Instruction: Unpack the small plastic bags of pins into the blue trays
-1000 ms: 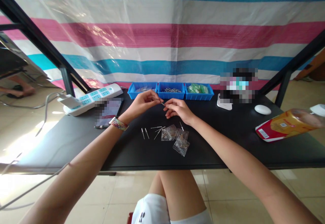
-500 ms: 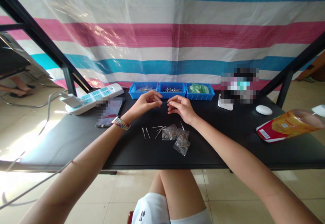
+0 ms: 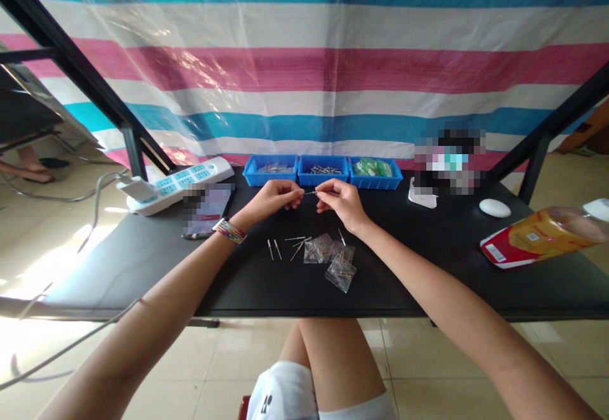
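Between my two hands spans a thin silvery blind rivet (image 3: 310, 193), lifted above the black tabletop. My left hand (image 3: 278, 198) pinches its left end between thumb and fingers. At the other end, the fingertips of my right hand (image 3: 341, 203) are closed on it. Nearer to me lie several loose blind rivets (image 3: 275, 249), one more rivet (image 3: 342, 236) by the bags, and small clear plastic bags (image 3: 341, 274) with thin pieces inside. Just behind my hands, a blue bin (image 3: 326, 180) contains many similar metal rivets.
Beside it stand a left blue bin (image 3: 270, 179) of clear packets and a right blue bin (image 3: 375, 182) of green packets. A power strip (image 3: 183, 185) and phone (image 3: 209, 210) lie left. Rightward are a white case (image 3: 422, 195), white oval object (image 3: 495, 207) and drink bottle (image 3: 542, 236).
My left hand has lowered slightly, its fingers curling in more. Both hands keep hold of the rivet, and slightly more of its shaft shows. The loose rivets and bags stay put.
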Demonstrator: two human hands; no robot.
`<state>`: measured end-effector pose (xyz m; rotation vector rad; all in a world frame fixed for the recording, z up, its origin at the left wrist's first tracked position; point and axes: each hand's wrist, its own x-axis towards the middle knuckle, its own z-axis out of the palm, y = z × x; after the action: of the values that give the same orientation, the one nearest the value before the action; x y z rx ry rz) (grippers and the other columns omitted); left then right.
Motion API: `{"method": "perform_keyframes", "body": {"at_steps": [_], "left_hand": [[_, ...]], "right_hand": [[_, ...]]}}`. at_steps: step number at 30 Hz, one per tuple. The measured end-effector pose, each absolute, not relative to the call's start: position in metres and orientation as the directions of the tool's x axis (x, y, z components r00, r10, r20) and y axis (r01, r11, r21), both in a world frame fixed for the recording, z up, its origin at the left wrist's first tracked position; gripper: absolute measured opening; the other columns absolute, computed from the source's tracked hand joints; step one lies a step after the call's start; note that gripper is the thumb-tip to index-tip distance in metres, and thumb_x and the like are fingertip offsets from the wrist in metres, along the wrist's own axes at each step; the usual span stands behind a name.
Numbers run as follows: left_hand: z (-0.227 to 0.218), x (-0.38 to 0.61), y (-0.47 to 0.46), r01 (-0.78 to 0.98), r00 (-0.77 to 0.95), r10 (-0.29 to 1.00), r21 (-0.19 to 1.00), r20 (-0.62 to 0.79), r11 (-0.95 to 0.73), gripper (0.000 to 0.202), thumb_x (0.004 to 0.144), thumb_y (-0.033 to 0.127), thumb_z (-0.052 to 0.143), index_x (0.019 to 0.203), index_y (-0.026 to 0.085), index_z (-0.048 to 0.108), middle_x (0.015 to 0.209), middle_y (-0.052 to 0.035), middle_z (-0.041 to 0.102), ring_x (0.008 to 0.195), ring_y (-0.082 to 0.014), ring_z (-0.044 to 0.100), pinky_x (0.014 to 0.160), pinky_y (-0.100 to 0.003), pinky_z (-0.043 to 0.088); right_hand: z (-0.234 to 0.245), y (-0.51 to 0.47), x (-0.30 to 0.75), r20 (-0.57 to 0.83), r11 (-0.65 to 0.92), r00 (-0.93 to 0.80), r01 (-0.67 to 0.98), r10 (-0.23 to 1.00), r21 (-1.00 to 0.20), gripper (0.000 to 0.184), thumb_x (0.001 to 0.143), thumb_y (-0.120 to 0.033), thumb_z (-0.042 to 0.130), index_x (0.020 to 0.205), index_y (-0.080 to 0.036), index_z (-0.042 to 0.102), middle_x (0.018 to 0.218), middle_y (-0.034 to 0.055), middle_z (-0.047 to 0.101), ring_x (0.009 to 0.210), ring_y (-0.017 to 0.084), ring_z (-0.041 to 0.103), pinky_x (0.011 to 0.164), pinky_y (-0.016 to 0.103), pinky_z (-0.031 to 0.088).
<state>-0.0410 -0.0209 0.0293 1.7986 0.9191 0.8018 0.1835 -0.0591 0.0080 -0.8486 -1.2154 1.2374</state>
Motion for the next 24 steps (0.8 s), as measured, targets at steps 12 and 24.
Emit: {"method": "perform_keyframes", "body": {"at_steps": [12,24], "left_hand": [[0.0298,-0.04,-0.0229,0.189,0.427,0.879,0.93,0.21,-0.314,0.04,0.086,0.052,0.084,0.088,0.014,0.072,0.077,-0.003,0.07,0.067,-0.0124,0.064,0.061,-0.023,0.049],[0.0318,-0.0394,-0.0236,0.163,0.435,0.875,0.937,0.212,-0.308,0.038,0.084,0.05,0.085,0.089,0.015,0.073,0.08,-0.0035,0.07,0.067,-0.012,0.065,0.06,-0.022,0.049]], "right_hand": [[0.0103,-0.0609,0.1845,0.077,0.029,-0.193,-0.24,0.978,-0.97,0.022,0.075,-0.033,0.081,0.084,-0.019,0.066,0.075,-0.001,0.068,0.06,0.013,0.067,0.052,0.028,0.064],[0.0107,-0.0624,0.1844,0.089,0.037,-0.192,-0.261,0.977,-0.965,0.023,0.072,-0.029,0.081,0.082,-0.019,0.064,0.076,-0.0024,0.065,0.063,0.012,0.066,0.056,0.028,0.065]]}}
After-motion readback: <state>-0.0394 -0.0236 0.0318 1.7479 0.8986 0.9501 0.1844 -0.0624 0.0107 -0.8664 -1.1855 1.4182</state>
